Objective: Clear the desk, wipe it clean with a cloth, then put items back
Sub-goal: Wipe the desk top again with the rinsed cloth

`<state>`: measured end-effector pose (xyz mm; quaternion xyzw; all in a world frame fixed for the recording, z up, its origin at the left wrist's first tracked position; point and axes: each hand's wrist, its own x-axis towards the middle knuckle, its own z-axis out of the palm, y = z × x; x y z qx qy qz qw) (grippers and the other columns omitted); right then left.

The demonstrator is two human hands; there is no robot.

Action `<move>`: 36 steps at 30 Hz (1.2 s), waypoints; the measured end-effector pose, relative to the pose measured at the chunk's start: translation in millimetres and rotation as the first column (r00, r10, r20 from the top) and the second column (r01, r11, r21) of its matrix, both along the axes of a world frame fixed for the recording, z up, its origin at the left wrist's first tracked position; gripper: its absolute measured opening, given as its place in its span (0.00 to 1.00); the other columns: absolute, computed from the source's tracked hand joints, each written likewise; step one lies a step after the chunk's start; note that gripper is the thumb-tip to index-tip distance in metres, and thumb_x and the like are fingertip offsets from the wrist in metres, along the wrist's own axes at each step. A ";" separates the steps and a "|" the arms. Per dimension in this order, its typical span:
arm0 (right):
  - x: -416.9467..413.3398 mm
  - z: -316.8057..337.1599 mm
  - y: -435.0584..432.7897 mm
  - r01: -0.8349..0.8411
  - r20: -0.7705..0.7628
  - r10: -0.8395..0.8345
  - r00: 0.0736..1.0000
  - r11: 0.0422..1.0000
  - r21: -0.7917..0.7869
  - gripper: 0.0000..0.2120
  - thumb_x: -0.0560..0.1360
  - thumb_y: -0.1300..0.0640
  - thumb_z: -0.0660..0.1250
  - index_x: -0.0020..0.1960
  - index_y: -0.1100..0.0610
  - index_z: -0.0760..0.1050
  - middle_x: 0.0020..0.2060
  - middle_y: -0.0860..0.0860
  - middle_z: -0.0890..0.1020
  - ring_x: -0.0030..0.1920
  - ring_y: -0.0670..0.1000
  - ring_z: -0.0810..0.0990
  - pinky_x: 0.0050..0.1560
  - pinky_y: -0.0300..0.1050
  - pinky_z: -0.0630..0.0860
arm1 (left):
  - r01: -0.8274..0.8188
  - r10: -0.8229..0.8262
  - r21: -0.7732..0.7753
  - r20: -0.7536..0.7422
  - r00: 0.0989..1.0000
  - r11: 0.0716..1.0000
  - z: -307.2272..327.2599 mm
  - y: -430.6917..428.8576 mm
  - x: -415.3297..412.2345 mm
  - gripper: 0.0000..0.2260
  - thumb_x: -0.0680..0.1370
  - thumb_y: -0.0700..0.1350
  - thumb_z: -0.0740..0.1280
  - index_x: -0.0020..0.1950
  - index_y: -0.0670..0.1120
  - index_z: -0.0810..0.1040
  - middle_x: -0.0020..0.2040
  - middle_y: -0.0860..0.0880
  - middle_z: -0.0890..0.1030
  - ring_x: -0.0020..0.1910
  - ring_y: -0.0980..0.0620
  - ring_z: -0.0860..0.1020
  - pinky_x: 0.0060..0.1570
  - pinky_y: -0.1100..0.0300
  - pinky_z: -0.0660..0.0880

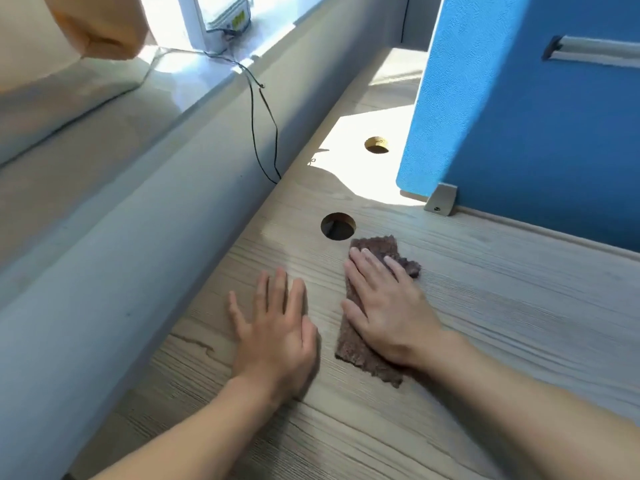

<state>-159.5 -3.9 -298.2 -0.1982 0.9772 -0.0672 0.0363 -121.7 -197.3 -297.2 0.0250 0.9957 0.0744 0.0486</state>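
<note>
Flat right hand presses fuzzy brown cloth onto woodgrain desk.

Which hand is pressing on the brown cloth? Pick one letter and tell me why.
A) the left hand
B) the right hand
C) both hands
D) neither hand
B: the right hand lies flat, fingers straight, on the brown cloth, while the left hand rests on the bare desk beside it.
</note>
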 end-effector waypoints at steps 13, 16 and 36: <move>-46.8 0.8 10.5 0.088 0.003 -0.089 0.996 0.996 0.032 0.34 0.79 0.37 0.37 0.82 0.52 0.45 0.81 0.48 0.45 0.80 0.46 0.42 0.79 0.50 0.40 | -0.002 0.002 -0.024 0.002 1.000 1.000 -1.6 1.0 0.2 0.27 0.76 0.55 0.49 0.74 0.51 0.65 0.79 0.47 0.60 0.79 0.44 0.56 0.71 0.30 0.49; -72.6 0.7 60.3 0.237 -0.024 -0.237 0.971 0.971 0.017 0.35 0.79 0.39 0.36 0.82 0.52 0.47 0.81 0.48 0.48 0.80 0.46 0.46 0.78 0.48 0.42 | 0.006 -0.006 -0.019 0.000 1.000 1.000 -0.8 1.1 0.8 0.28 0.77 0.56 0.45 0.77 0.52 0.60 0.81 0.49 0.54 0.80 0.46 0.49 0.73 0.31 0.45; 10.6 -2.3 51.3 0.463 0.045 -0.465 0.884 0.885 0.054 0.33 0.77 0.39 0.33 0.81 0.46 0.45 0.81 0.49 0.44 0.80 0.48 0.39 0.78 0.54 0.37 | 0.429 -0.392 0.133 -0.237 0.889 0.893 28.0 51.4 -17.1 0.29 0.77 0.52 0.53 0.75 0.42 0.68 0.77 0.42 0.65 0.78 0.45 0.60 0.77 0.43 0.56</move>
